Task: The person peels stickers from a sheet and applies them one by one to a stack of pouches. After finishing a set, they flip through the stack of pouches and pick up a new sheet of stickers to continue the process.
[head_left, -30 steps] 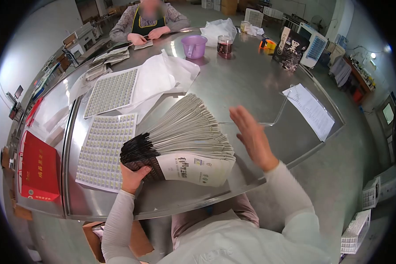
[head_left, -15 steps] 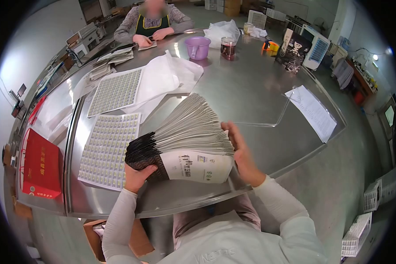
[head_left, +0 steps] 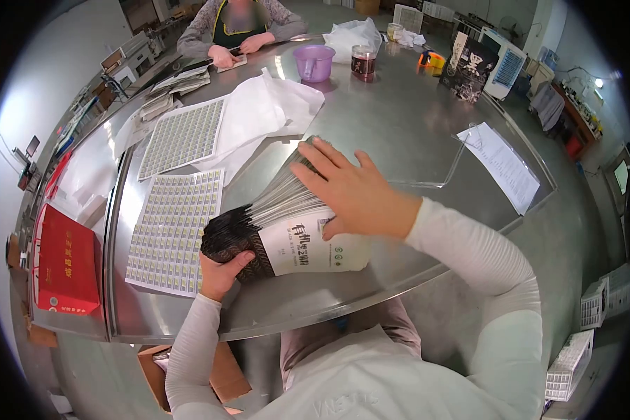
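Note:
A thick stack of printed packaging bags (head_left: 297,245), white with a black patterned end, lies fanned out on the metal table. My left hand (head_left: 219,273) grips the black end, thumb on the front face and the other fingers hidden behind. Over the fanned edges lies my right hand (head_left: 357,192), its fingers spread and its thumb against the printed front. Just left of the stack is a sheet of small labels (head_left: 171,231), and a second label sheet (head_left: 183,136) sits farther back.
A red box (head_left: 66,262) stands at the left. Farther back are a purple cup (head_left: 313,64), a jar (head_left: 363,63), a black printed bag (head_left: 469,66) and a paper sheet (head_left: 500,168). Across the table, a person's hands (head_left: 238,50) rest near papers.
My right hand has moved from the right end of the stack up and left onto the fanned edges, covering much of the fan. My left hand keeps its grip on the black end.

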A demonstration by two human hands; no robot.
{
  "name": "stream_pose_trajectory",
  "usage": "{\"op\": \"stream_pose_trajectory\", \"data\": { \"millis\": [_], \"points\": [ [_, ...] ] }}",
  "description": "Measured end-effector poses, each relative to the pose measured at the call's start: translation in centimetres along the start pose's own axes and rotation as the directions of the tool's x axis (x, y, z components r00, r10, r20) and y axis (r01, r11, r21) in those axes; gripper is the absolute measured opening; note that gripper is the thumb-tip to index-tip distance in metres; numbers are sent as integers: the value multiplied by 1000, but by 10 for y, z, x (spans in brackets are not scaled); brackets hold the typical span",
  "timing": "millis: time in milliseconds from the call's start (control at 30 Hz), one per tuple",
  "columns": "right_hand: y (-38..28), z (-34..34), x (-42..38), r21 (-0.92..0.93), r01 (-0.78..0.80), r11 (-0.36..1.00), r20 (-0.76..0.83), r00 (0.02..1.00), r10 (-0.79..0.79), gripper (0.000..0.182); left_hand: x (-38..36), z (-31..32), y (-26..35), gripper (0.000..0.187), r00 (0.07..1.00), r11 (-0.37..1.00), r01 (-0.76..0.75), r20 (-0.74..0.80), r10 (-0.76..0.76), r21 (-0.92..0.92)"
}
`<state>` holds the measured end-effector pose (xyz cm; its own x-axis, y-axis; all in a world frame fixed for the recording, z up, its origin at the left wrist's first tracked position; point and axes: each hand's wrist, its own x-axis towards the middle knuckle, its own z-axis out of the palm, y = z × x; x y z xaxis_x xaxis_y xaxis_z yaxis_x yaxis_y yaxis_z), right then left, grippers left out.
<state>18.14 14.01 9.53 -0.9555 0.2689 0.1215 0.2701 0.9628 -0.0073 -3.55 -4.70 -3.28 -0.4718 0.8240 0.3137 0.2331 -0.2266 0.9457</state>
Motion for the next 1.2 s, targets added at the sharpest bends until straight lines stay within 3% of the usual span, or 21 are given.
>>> {"op": "stream_pose_trajectory", "data": {
  "millis": [200, 267, 300, 367, 400, 433, 467, 500, 533, 600, 633, 667, 700, 767, 800, 867, 933, 1000, 1033, 1133, 1200],
  "points": [
    [14, -3, 27, -9, 154, 988, 107, 983, -152, 109, -2, -2, -2, 45, 999, 999, 49, -8, -49, 3],
    [15, -3, 31, 20, 207, 978, 103, 973, -208, 113, -5, -11, -17, 43, 999, 972, -35, -11, 38, 232],
    [20, 4, 34, 70, 254, 965, 64, 964, -258, 115, -3, -8, -9, 41, 998, 994, 63, -13, -62, 91],
    [30, 23, 41, 92, 306, 948, 27, 951, -309, 117, -1, -14, -13, 45, 979, 962, 198, 16, -204, 187],
    [37, 41, 47, 116, 365, 924, -96, 930, -355, 103, 3, -15, -21, 47, 990, 978, 136, 19, -140, 155],
    [30, 34, 48, 93, 311, 946, -6, 950, -311, 92, 6, -26, -40, 52, 998, 949, -58, 36, 49, 311],
    [26, 24, 46, 82, 275, 958, 70, 957, -281, 82, 8, -36, -57, 56, 997, 984, -80, 26, 76, 162],
    [32, 18, 38, 76, 252, 965, 55, 965, -257, 78, 9, -6, -1, 61, 995, 990, -43, 100, 29, 137],
    [30, 17, 34, 96, 255, 962, 38, 965, -259, 74, 12, 10, 25, 37, 988, 955, -149, 74, 134, 258],
    [27, 15, 30, 128, 260, 957, 20, 964, -264, 67, 8, 14, 31, 44, 996, 985, -41, 81, 27, 169],
    [29, 14, 29, 130, 252, 959, 19, 966, -256, 64, 19, 7, 9, 61, 959, 935, -282, 38, 280, 216],
    [17, 32, 33, 156, 252, 955, 31, 965, -259, 61, -1, -16, -27, 62, 998, 985, -32, -44, 40, 169],
    [12, 38, 30, 135, 270, 954, 1, 962, -272, 55, -7, -13, -14, 61, 997, 982, 80, -3, -80, 169],
    [11, 35, 29, 101, 279, 955, -41, 960, -276, 41, -8, -14, -11, 57, 999, 974, 38, -17, -36, 223],
    [6, 38, 26, 104, 265, 959, -51, 964, -261, 33, -11, -13, -3, 57, 992, 973, 114, 27, -122, 198],
    [0, 19, 26, 88, 207, 974, 123, 968, -216, 49, -8, -28, -21, 57, 970, 824, -219, 207, 126, 523],
    [2, 12, 21, 138, 188, 972, 145, 967, -208, 45, -13, -22, -20, 68, 990, 931, -11, 132, -40, 364],
    [-2, 3, 22, 139, 181, 974, 197, 958, -206, 45, -12, -13, 1, 84, 997, 952, -1, 70, -22, 306],
    [-2, 0, 22, 135, 165, 977, 224, 956, -192, 44, -8, -8, 28, 95, 991, 960, -82, 120, 51, 268],
    [-1, 1, 23, 116, 195, 974, 218, 952, -217, 42, 3, -3, 99, 93, 963, 789, -271, 166, 215, 552],
    [0, 5, 24, 119, 199, 973, 212, 952, -220, 45, 19, 22, 154, 94, 901, 587, -426, 381, 208, 688]
  ]
}}
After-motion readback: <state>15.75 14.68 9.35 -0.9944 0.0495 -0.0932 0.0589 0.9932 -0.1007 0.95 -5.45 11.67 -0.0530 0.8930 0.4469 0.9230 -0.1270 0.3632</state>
